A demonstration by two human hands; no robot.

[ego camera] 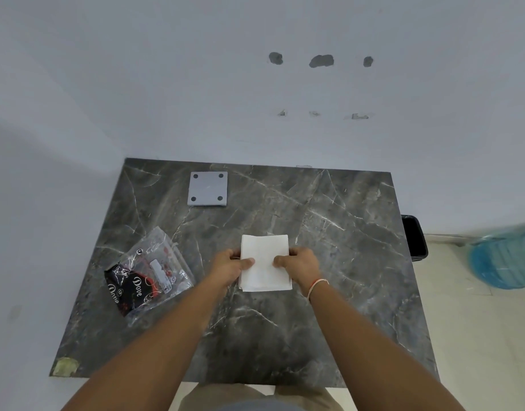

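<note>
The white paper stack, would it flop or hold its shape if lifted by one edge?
The white paper stack looks thin and soft, so it would probably sag. Its layered edges suggest loose sheets that may fan apart unless pinched, as the left hand and right hand do.

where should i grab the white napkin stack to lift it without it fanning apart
By its left and right edges, at mid-length, coming in from both sides. The napkin stack lies flat on the table in thin loose layers, so a one-sided pinch would likely let it sag. The left hand and right hand sit there, thumbs on top, which looks right.
</note>
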